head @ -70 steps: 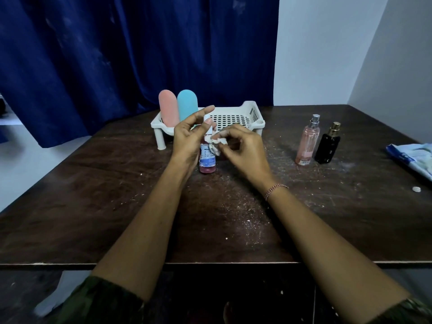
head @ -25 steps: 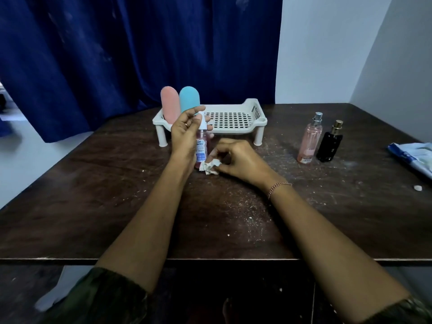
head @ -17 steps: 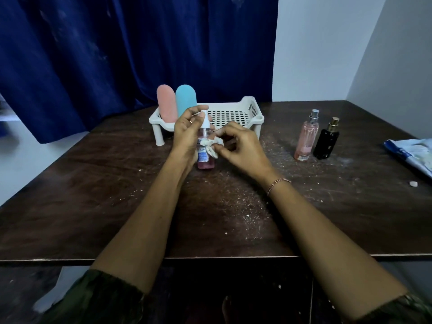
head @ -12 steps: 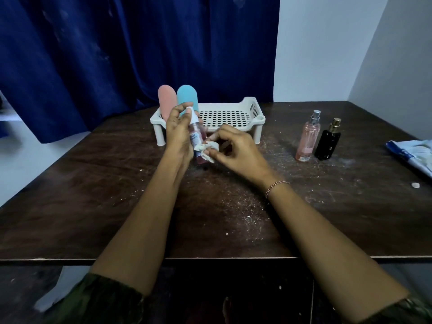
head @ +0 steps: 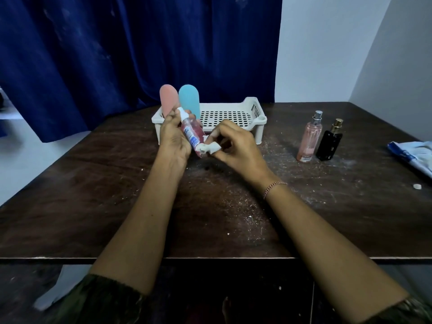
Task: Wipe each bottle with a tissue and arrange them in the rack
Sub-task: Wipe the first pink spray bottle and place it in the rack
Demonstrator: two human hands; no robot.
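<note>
You have no word here that you can read: the small red bottle (head: 192, 134) tilted in your left hand (head: 174, 139) carries a blue-and-white label (head: 190, 137), but its print is too small and blurred, and the tissue (head: 210, 148) pinched in your right hand (head: 236, 148) covers its lower end. On the counter (head: 93, 195), the pink spray bottle (head: 309, 139) has a pale sticker (head: 305, 157) at its base, also illegible. The black bottle (head: 329, 142) beside it and the blue-and-white packet (head: 413, 155) at your right show no letters you can tell.

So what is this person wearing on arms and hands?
The left sleeve and right sleeve are dark green, camouflage-like; forearms bare. A thin pinkish beaded bracelet circles the right wrist. No gloves on the left hand or right hand.
</note>
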